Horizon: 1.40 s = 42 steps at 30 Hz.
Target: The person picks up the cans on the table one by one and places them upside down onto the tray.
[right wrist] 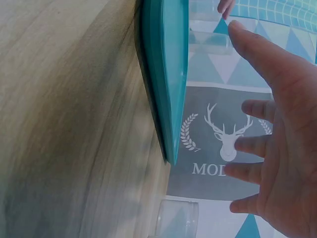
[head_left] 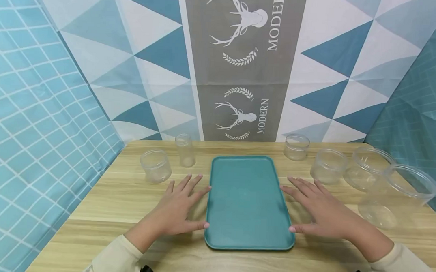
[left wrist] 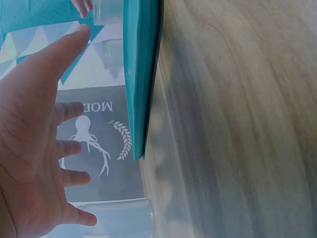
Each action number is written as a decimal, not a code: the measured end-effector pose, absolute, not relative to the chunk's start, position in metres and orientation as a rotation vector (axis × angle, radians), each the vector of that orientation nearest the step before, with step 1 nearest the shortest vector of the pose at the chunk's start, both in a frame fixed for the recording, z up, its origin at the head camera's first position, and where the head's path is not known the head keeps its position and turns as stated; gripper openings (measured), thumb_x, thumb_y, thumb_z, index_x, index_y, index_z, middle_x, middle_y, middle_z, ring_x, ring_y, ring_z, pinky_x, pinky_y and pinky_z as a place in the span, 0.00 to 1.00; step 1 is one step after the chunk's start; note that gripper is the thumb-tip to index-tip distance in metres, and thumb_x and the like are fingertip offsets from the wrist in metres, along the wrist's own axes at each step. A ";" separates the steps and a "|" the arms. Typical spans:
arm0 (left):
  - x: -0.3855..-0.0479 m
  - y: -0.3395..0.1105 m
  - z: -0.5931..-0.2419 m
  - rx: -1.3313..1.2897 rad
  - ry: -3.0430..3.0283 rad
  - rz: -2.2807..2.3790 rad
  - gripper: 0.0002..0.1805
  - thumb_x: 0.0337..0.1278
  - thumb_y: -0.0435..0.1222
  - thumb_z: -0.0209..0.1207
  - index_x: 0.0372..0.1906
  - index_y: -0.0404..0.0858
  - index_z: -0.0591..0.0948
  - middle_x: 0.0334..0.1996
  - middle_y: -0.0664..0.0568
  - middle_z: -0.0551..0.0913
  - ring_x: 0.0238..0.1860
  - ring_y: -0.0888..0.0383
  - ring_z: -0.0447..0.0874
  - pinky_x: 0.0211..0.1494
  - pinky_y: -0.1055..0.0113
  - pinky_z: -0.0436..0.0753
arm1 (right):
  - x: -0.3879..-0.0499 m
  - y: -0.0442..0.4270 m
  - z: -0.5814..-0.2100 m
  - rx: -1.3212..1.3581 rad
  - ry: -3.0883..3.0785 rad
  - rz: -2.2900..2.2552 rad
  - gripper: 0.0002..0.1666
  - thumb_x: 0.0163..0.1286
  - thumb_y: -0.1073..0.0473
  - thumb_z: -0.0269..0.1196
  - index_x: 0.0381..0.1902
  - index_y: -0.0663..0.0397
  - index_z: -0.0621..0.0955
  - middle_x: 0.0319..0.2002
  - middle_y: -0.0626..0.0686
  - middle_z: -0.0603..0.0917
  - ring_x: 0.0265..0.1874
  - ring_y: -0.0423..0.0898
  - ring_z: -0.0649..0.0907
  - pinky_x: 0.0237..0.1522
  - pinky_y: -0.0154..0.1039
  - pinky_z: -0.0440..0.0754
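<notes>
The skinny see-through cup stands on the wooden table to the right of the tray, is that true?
No, the side is wrong: the head view shows the skinny see-through cup standing on the wooden table to the left of the tray.

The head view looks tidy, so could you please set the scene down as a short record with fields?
Centre: teal tray, flat on the wooden table
Left hand: fingers spread, raised by the tray's left edge, not gripping
Right hand: fingers spread, raised by the tray's right edge, not gripping
Left of tray: short clear container; narrow clear container
Right of tray: four clear containers
Backdrop: patterned cloth
</notes>
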State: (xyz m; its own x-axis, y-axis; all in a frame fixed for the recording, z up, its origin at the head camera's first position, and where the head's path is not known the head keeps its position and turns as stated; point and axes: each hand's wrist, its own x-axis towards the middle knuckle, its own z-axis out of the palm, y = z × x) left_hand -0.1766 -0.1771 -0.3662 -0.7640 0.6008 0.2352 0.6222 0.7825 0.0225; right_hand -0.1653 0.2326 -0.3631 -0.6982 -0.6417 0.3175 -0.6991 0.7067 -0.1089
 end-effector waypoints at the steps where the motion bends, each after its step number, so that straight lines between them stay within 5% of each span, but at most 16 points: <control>1: -0.177 -0.177 -0.366 -0.958 -2.758 -0.149 0.49 0.46 0.69 0.59 0.73 0.52 0.65 0.75 0.44 0.54 0.72 0.36 0.53 0.62 0.25 0.56 | -0.166 0.233 -0.363 1.069 -2.655 0.330 0.53 0.55 0.31 0.68 0.72 0.48 0.66 0.72 0.59 0.63 0.67 0.62 0.66 0.69 0.65 0.48; 11: -0.184 -0.175 -0.361 -1.023 -2.667 -0.168 0.38 0.52 0.59 0.64 0.65 0.42 0.74 0.67 0.42 0.68 0.66 0.45 0.67 0.64 0.39 0.66 | -0.171 0.230 -0.358 1.115 -2.626 0.375 0.48 0.49 0.40 0.75 0.65 0.53 0.73 0.66 0.58 0.70 0.62 0.60 0.72 0.59 0.69 0.63; 20: -0.186 -0.175 -0.357 -1.041 -2.607 -0.236 0.29 0.51 0.52 0.68 0.55 0.40 0.79 0.52 0.46 0.76 0.53 0.47 0.75 0.60 0.48 0.73 | -0.178 0.224 -0.355 1.184 -2.508 0.312 0.41 0.48 0.49 0.78 0.58 0.57 0.78 0.57 0.58 0.78 0.55 0.55 0.78 0.51 0.55 0.78; 42: -0.192 -0.183 -0.352 -1.095 -2.538 -0.321 0.22 0.46 0.42 0.72 0.47 0.38 0.82 0.47 0.48 0.79 0.49 0.51 0.78 0.52 0.56 0.80 | -0.192 0.198 -0.339 1.372 -2.444 0.292 0.31 0.50 0.56 0.77 0.52 0.58 0.80 0.54 0.59 0.79 0.51 0.56 0.79 0.48 0.52 0.81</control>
State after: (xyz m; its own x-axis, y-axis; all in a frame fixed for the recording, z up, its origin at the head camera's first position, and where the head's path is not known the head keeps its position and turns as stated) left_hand -0.1919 -0.1834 -0.3522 -0.6365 0.6544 0.4082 0.7354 0.6744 0.0655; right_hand -0.1922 0.1984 -0.3394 -0.4863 -0.7896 0.3741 -0.8556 0.5173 -0.0204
